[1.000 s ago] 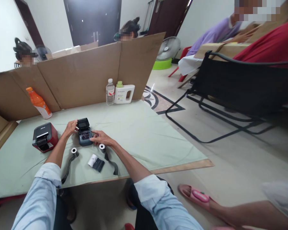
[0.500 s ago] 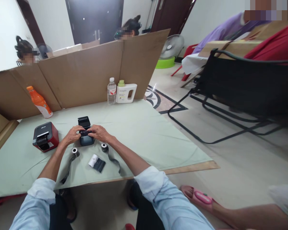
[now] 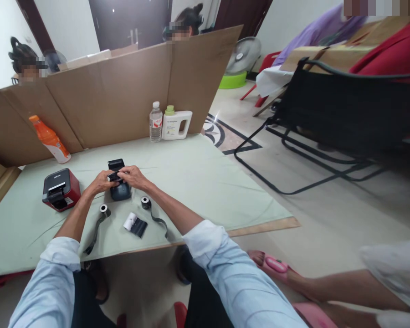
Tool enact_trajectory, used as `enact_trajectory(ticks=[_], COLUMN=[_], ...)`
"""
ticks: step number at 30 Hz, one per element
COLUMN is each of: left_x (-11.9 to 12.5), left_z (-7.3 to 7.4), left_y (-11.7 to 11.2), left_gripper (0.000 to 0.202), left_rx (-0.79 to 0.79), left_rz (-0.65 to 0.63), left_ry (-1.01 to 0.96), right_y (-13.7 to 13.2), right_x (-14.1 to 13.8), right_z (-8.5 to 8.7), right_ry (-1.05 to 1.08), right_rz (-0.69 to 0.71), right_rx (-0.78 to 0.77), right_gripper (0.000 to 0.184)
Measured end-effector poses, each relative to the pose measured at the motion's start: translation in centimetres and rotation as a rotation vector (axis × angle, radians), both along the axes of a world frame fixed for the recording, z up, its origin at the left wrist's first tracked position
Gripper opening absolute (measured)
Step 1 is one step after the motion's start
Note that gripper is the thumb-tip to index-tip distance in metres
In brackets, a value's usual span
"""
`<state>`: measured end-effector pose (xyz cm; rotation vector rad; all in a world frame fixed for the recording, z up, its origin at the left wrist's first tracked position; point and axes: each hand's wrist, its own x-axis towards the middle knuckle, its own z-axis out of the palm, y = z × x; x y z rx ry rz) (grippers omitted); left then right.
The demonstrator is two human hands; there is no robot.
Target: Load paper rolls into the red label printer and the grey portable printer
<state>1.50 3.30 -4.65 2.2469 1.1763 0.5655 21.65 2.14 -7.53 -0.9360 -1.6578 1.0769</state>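
My left hand [image 3: 103, 181] and my right hand [image 3: 134, 176] meet over a small dark printer [image 3: 120, 192] whose lid [image 3: 116, 164] stands up at the back. Both hands are closed on a small black bar-shaped part [image 3: 114, 176], held between the fingertips above the body. Fingers partly cover it, so its exact kind is unclear. In front of the printer lie two small rolls, a left roll [image 3: 104, 209] and a right roll [image 3: 145, 202], each with a dark strip trailing toward the table's front edge. Between them rests a white roll with a dark strip [image 3: 135, 224].
A red and black printer [image 3: 61, 189] sits left of my hands. Along the cardboard wall [image 3: 112, 95] stand an orange bottle [image 3: 51, 140], a clear water bottle [image 3: 156, 123] and a white jug [image 3: 176, 126]. A black folding chair [image 3: 341, 109] is at the right, with people nearby.
My hands have shifted their grip on the black part, which now shows tilted above the printer, with more of the printer's body visible. The whole view has moved slightly.
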Motion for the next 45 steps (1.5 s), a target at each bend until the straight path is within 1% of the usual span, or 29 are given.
enact_trajectory(ticks=[3,5,7,9,12,15,17,18,20,21,22,24,26,28,30,32,36,39,41,42,44,45], left_x=[0.2,0.4,0.7,1.2,1.9,2.0,1.8,1.6,1.3,1.1,1.1,1.1,1.5,1.9,2.4,2.8,3.3,3.2,2.9,2.6,2.2,2.0], left_z=[-0.1,0.0,0.6,1.7,4.0,6.3,7.3,7.5,7.6,7.4,7.2,6.4,5.6,4.8,4.0,3.4,2.6,2.2,2.0,2.0,2.3,2.7], left_y=[-0.2,-0.3,-0.5,-1.0,-2.4,-5.1,-7.6,-8.8,-11.3,-12.3,-13.3,-14.8,-15.8,-16.5,-17.1,-17.4,-17.8,-17.7,-17.6,-17.5,-17.5,-17.5], left_gripper=[0.024,0.023,0.024,0.027,0.03,0.029,0.033,0.037,0.048,0.053,0.057,0.059,0.051,0.039,0.031,0.027,0.027,0.028,0.031,0.036,0.052,0.059], left_rx=[-0.053,-0.042,-0.003,0.051,0.142,0.218,0.226,0.212,0.19,0.193,0.206,0.245,0.289,0.325,0.36,0.385,0.409,0.405,0.386,0.372,0.337,0.321], left_rz=[0.055,0.066,0.075,0.087,0.084,0.035,-0.024,-0.061,-0.128,-0.152,-0.17,-0.192,-0.201,-0.211,-0.209,-0.203,-0.202,-0.201,-0.197,-0.194,-0.181,-0.16], left_ry=[-0.035,-0.06,-0.071,-0.087,-0.123,-0.107,-0.066,-0.036,0.051,0.111,0.182,0.349,0.518,0.651,0.731,0.766,0.755,0.681,0.594,0.547,0.464,0.423], right_y=[-0.2,-0.5,-0.8,-1.2,-2.8,-6.1,-8.9,-10.3,-13.0,-14.2,-15.3,-17.0,-18.1,-18.8,-19.0,-19.0,-18.9,-18.7,-18.3,-18.0,-17.3,-16.9], right_x=[-0.2,-0.1,0.0,0.3,0.9,1.9,2.7,3.0,3.5,3.6,3.6,3.2,2.5,1.8,1.3,1.1,1.7,2.4,2.9,3.2,3.7,3.9], right_z=[0.5,0.9,1.4,2.2,3.8,5.2,5.4,5.2,4.5,4.0,3.5,2.8,2.6,2.7,2.8,2.6,1.5,0.7,0.7,0.8,1.2,1.4], right_ry=[0.065,0.097,0.142,0.201,0.273,0.285,0.237,0.193,0.056,-0.055,-0.193,-0.513,-0.786,-0.955,-1.039,-1.073,-1.014,-0.864,-0.699,-0.591,-0.322,-0.172], right_rz=[0.033,0.043,0.055,0.066,0.057,0.071,0.115,0.122,0.083,0.041,0.005,-0.009,0.027,0.05,0.048,0.043,0.007,-0.036,-0.061,-0.072,-0.07,-0.055], right_rx=[-0.086,-0.116,-0.142,-0.144,-0.069,0.049,0.12,0.147,0.2,0.222,0.235,0.236,0.211,0.166,0.131,0.122,0.179,0.221,0.216,0.197,0.106,0.025], right_gripper=[0.018,0.018,0.018,0.02,0.024,0.029,0.027,0.025,0.024,0.024,0.026,0.028,0.033,0.043,0.048,0.044,0.032,0.026,0.027,0.029,0.034,0.036])
